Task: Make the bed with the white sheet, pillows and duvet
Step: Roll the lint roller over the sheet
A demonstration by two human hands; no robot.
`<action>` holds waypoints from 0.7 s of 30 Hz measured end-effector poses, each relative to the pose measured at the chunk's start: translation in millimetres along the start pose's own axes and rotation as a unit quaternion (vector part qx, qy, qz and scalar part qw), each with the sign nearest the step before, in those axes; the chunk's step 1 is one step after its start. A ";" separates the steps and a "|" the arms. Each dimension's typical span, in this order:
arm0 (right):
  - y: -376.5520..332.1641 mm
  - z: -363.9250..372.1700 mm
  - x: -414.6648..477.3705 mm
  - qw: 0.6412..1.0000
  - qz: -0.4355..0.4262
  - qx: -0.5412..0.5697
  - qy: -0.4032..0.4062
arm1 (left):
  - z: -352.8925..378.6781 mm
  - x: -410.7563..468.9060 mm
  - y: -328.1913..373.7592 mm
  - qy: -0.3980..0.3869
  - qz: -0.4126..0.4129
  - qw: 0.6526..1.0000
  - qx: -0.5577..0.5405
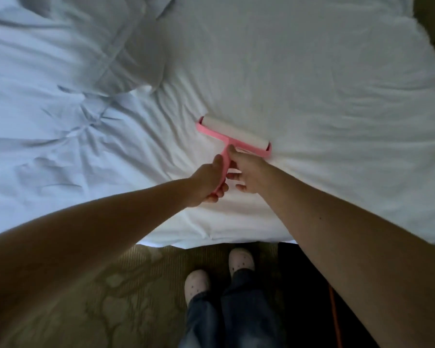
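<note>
- My left hand (207,183) grips the low end of the pink handle of the roller (236,133), with the fingers curled round it.
- My right hand (251,172) holds the same handle higher, just under the head. The forefinger lies along the neck and the other fingers are bent below it. How firmly this hand holds I cannot tell.
- The white drum of the roller lies flat on the sheet (312,96), near the edge of the bed where I stand.
- The sheet covers the right part of the bed and looks almost smooth, with only small wrinkles round the roller.
- At the left lies crumpled, bluish-white cloth, which I take for the duvet (48,121). It is not spread out.
- A pillow (126,54) lies at the far left, partly on this cloth and not at its place.
- The step in hand, I think, is cleaning lint from the sheet before the duvet and pillows go on. The task seems to be in an early or middle part.
- The next move calls for an even stroke over the sheet, with the drum kept flat and light pressure, so that the cloth does not bunch up.
- After that the roller must be put away, because both hands are needed to spread the duvet.
- Below the bed edge I see the carpet (98,297) and my shoes (196,282).
</note>
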State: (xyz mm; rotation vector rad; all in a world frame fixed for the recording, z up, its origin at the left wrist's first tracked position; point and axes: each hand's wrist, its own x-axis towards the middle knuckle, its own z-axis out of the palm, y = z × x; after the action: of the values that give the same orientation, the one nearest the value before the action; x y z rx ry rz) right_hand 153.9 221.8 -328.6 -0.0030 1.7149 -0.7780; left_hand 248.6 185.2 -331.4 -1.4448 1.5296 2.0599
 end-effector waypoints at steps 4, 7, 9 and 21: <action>22.5 22.7 -27.6 0.998 0.023 -0.036 -0.050 | -29.2 -26.1 -37.2 0.009 -0.027 0.998 0.053; 51.9 52.9 -52.4 0.994 0.056 -0.016 -0.093 | -51.7 -66.1 -78.5 -0.013 -0.064 0.995 0.072; 71.4 71.4 -68.5 0.989 0.082 -0.018 -0.118 | -64.8 -97.4 -97.4 -0.040 -0.104 0.989 0.096; 9.3 17.7 -26.1 0.996 -0.001 0.083 0.014 | -49.5 -17.5 17.0 -0.029 -0.015 0.964 0.263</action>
State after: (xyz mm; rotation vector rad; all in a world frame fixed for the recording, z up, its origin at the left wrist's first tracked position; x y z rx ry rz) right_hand 180.9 230.7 -312.2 0.1205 1.6720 -0.9238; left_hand 275.1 143.6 -306.5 -1.1794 1.8285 1.4931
